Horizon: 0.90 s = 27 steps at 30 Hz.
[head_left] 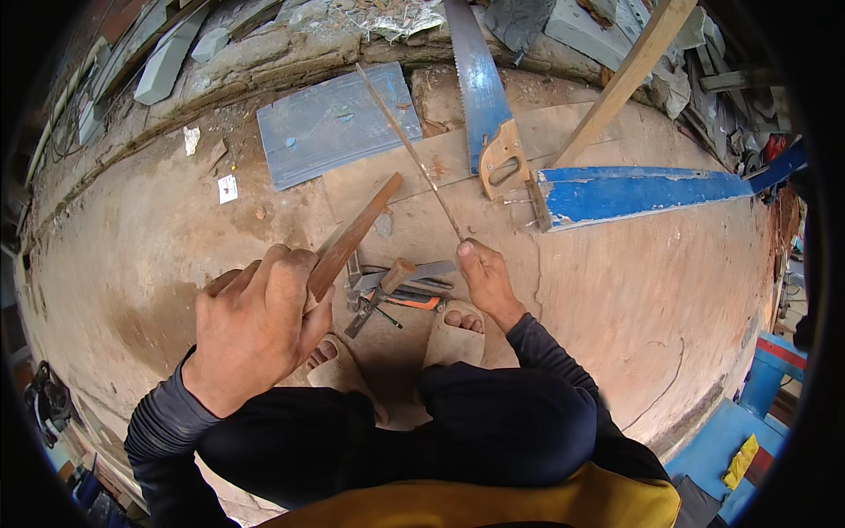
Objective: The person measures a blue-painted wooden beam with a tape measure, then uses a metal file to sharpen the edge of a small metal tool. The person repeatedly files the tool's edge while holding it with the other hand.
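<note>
- While the left hand (251, 330) is clenched around the lower end of a brown wood piece (356, 238), that piece slants away over the floor (642, 299), pointing toward its far edge.
- The right hand (486, 280) grasps the near end of a thin rod (408, 148), thumb laid along it; the rod slants toward the floor's far edge, leaning left.
- Below the hands, two beige sandals (453, 345) stand on the floor, toes toward its far edge.
- Just beyond the toes lies a heap of hand tools, among them a wooden-handled tool (399, 275) and one with an orange and black grip (415, 300).
- Farther on, a blue beam (647, 195) stretches toward the floor's right edge, the wooden handle of a handsaw (480, 84) just beside its left end.
- Left of the saw, a grey sheet (308, 132) lies near the floor's far edge, a small white paper (228, 188) beside its near left corner.
- Along the far edge runs a rough ledge (264, 70) with broken blocks.
</note>
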Available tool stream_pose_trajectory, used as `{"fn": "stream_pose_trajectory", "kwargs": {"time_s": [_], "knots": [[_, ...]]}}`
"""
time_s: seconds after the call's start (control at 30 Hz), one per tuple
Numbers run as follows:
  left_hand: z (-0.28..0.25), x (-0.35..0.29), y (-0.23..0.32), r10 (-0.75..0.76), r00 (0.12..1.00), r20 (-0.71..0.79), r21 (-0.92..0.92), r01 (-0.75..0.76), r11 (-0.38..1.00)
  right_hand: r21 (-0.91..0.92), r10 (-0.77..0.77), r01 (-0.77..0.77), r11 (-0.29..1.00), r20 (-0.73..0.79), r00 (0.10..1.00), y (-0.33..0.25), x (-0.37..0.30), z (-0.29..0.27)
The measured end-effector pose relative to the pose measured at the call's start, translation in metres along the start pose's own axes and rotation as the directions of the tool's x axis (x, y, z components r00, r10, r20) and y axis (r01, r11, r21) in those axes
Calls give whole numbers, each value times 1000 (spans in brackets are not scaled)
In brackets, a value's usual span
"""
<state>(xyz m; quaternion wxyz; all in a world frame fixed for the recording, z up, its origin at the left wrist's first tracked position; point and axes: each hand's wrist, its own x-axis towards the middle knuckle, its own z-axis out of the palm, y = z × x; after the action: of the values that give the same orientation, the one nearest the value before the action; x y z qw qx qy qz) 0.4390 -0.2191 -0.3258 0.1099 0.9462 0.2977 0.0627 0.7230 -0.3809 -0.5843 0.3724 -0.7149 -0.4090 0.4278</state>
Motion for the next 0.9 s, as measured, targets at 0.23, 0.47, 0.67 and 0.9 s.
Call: {"fn": "stream_pose_trajectory", "kwargs": {"time_s": [0.23,0.47,0.67,0.9], "knots": [[10,-20,0,92,992,91,-34,-89,995,-117,472,-464,878,58,880,-13,49,1],[15,-19,-5,145,989,19,-40,-144,989,105,-20,8,994,113,993,-5,51,3],[17,-20,-11,145,989,-35,-61,-147,987,-128,319,-305,944,102,942,-9,51,8],[12,-19,-16,84,996,-3,-124,-84,989,-150,309,-287,946,152,939,8,52,11]]}}
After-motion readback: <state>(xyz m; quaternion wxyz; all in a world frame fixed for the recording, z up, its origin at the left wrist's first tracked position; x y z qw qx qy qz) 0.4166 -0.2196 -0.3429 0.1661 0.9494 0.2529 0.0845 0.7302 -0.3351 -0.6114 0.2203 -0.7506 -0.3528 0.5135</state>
